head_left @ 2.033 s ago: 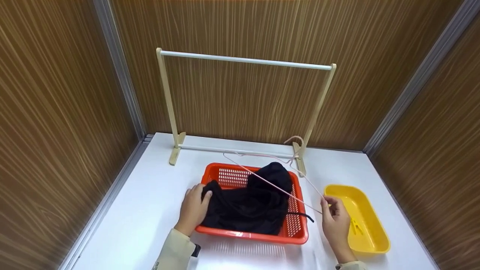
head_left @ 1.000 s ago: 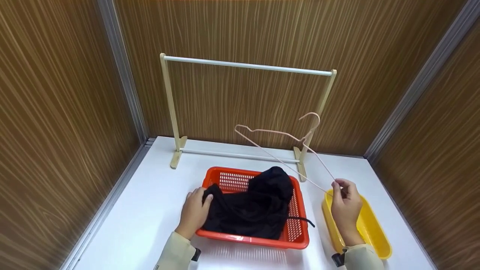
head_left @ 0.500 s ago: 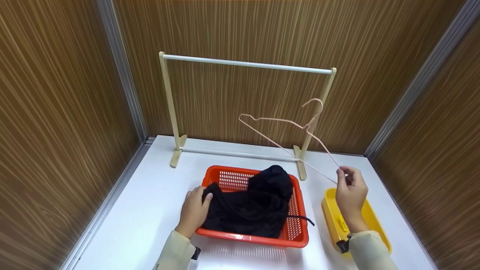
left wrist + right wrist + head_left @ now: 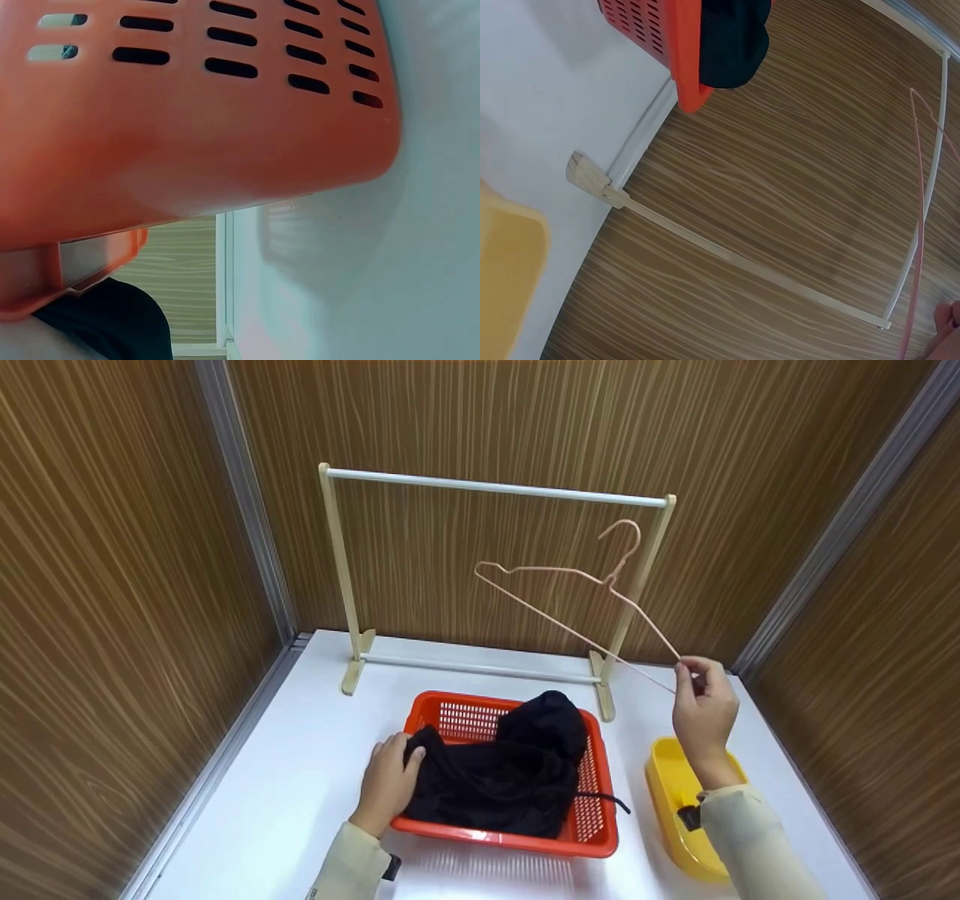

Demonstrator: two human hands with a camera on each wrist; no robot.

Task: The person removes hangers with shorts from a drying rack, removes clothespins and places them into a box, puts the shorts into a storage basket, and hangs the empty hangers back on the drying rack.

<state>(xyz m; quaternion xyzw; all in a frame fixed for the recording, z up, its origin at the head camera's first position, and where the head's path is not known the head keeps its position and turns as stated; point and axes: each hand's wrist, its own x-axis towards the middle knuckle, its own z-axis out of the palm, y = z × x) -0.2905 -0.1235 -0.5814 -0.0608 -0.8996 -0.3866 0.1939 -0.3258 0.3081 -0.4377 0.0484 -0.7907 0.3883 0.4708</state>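
Observation:
My left hand (image 4: 389, 780) is at the left rim of the red basket (image 4: 502, 840), pinching the edge of a black garment (image 4: 495, 780) between thumb and fingers. The garment lies bunched in the basket, and a black cord (image 4: 604, 797) from it hangs over the right rim. In the left wrist view the basket's slotted wall (image 4: 195, 135) fills the upper part. Up on the right, my right hand (image 4: 703, 712) pinches one lower corner of a thin pink clothes hanger (image 4: 555, 570). The hanger is held tilted in the air, hook (image 4: 630, 532) upward, in front of the rack.
A small clothes rack with a white top rail (image 4: 495, 487) and wooden legs (image 4: 341, 562) stands at the back of the white table (image 4: 285, 780). A yellow tray (image 4: 664, 802) sits at the right under my right forearm. Wood-grain panels (image 4: 112, 585) enclose the table.
My right hand has risen with the hanger, from over the basket's right side up towards the rack's right end. The left hand and the black garment stay in place.

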